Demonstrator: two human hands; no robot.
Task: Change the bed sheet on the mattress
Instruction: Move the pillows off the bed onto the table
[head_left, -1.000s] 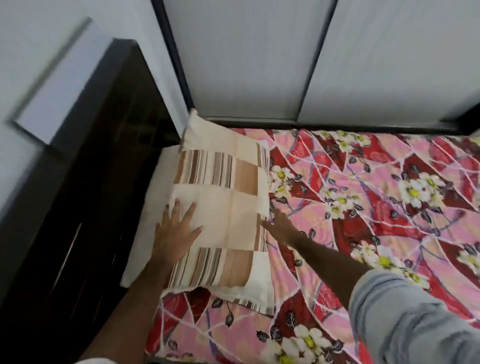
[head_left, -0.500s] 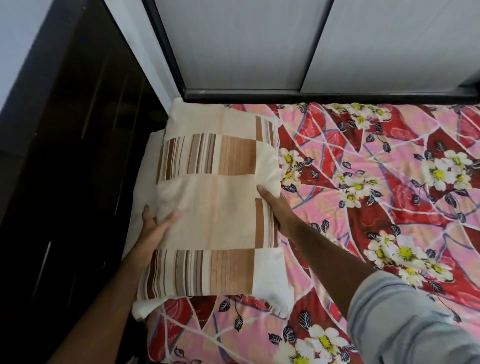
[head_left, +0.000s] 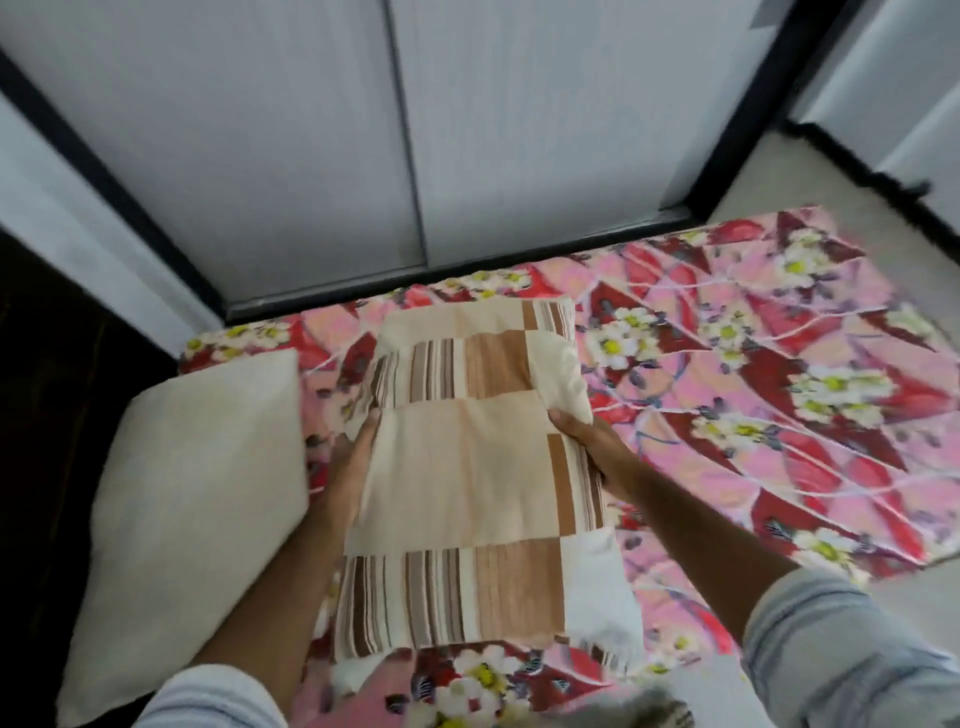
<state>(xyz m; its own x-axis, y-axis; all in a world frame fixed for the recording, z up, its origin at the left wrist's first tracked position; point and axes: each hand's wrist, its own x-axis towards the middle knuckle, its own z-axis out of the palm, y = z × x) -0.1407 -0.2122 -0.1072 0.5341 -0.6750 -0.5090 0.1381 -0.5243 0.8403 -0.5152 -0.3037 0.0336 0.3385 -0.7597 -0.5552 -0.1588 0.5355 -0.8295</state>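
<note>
Near the camera, two arms in rolled-up grey sleeves (head_left: 841, 644) reach out over the bed. The left hand (head_left: 349, 467) grips the left side of a striped pillow (head_left: 467, 478), with its fingers curled around the edge. The right hand (head_left: 597, 447) grips the right side the same way, thumb on top. The pillow is tan, cream and brown, and is held up above the bed. A plain cream pillow (head_left: 192, 509) lies just beside it on the left, at the edge of the bed. The bed sheet (head_left: 753, 415) is pink and red with white flowers and covers the mattress under both pillows. Past the bed stand grey wardrobe doors (head_left: 415, 130) with a black frame.
</note>
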